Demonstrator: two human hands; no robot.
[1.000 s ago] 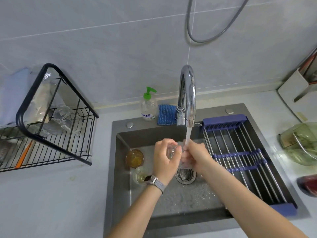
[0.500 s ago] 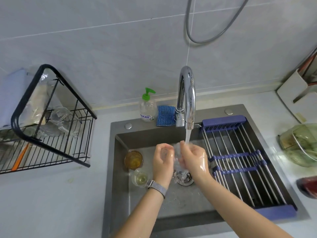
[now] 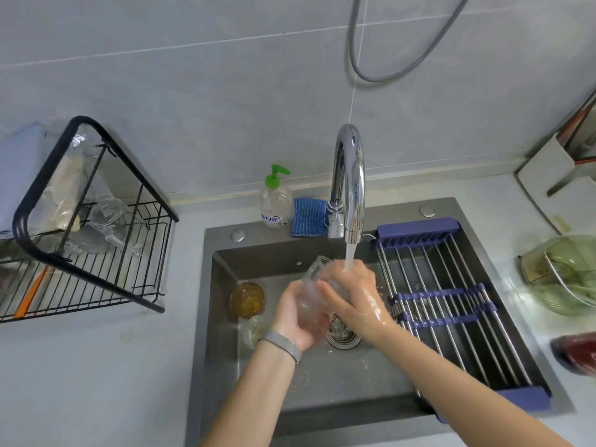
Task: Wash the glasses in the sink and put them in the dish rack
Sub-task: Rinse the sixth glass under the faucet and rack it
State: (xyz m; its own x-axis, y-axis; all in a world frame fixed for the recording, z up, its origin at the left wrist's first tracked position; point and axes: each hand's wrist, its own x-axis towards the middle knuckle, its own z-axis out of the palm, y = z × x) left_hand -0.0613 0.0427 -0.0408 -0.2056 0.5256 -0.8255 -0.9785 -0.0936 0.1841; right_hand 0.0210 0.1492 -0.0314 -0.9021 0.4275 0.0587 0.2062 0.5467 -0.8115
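Note:
Over the dark sink (image 3: 290,395) I hold a clear glass (image 3: 311,287) tilted, mouth up and to the left. My left hand (image 3: 298,321) cups it from below. My right hand (image 3: 353,291) wraps round its right side, and water from the chrome tap (image 3: 350,175) falls on that hand. An amber glass (image 3: 247,299) stands at the sink's left wall, and a small clear glass (image 3: 254,329) stands just in front of it. The black wire dish rack (image 3: 84,253) on the left counter holds clear glassware (image 3: 108,222).
A blue roll-up drying rack (image 3: 451,304) spans the sink's right half. A soap bottle (image 3: 274,201) and a blue sponge (image 3: 308,217) sit behind the sink. A green lidded container (image 3: 564,272) and a red object (image 3: 577,353) lie on the right counter.
The glass has tilted and risen, with its mouth now toward the upper left. My left hand has slid under it, and my right hand has moved up into the stream.

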